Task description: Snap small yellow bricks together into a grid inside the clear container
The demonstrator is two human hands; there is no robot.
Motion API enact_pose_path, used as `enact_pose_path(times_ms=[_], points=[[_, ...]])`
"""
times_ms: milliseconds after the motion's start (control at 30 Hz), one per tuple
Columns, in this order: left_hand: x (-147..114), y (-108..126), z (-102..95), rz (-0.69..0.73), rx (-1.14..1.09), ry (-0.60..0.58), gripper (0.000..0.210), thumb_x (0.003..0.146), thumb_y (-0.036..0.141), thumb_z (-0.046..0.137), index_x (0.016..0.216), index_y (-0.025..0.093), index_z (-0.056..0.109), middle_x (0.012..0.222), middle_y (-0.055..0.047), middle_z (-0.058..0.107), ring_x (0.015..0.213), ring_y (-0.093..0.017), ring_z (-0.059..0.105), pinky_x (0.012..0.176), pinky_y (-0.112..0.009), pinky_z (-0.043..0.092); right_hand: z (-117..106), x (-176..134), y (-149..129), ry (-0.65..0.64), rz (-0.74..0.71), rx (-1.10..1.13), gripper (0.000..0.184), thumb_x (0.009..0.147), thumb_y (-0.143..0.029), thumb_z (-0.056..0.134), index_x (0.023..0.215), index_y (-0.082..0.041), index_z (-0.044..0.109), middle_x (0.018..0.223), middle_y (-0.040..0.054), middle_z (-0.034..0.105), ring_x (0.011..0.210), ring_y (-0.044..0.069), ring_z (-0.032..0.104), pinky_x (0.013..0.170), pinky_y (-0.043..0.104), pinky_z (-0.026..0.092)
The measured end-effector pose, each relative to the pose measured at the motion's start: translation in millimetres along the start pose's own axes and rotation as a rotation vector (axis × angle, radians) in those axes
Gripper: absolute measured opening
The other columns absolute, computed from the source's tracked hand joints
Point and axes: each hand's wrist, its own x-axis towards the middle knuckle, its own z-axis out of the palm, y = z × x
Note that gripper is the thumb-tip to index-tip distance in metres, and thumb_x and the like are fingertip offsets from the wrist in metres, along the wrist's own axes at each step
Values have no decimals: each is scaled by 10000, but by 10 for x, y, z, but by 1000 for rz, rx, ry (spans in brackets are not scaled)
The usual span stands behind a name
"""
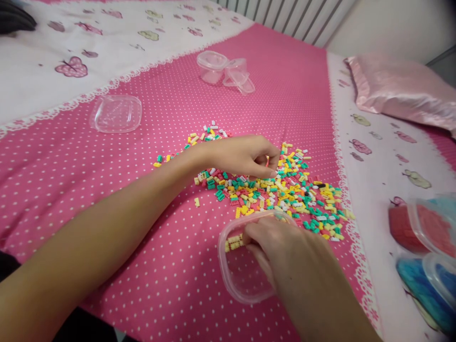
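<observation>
Small toy building bricks [256,194] in yellow, green, cream, red and white lie in a loose heap on the bedspread. My left hand [245,154] reaches over the heap with thumb and fingers pinched together at its surface; what sits between the fingertips is too small to make out. Below the heap stands a clear plastic tub [228,278]. My right hand [285,247] dips into this tub, its fingers curled and their tips mostly hidden. Against the tub's left inner side, beside those fingers, lie several cream bricks [233,243].
A clear lid [117,114] lies at the left. Farther back are a clear tub [211,69] and another clear container [235,72]. Red [409,225] and blue [420,285] filled containers are at the right edge. A pink pillow [402,90] rests behind them.
</observation>
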Motion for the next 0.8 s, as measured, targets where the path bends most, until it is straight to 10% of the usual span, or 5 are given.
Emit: enact_pose_path(times_ms=[800], points=[[-7,10,-10,-1,-22,-11,94,835,90,589,767,155,594,568,54,528,505,-68,449,493,-200,325,-28,-6,-5,119,-208,89,247,796,-56,674,896,-261,768,900,-2,775,747,223,695,620,320,427]])
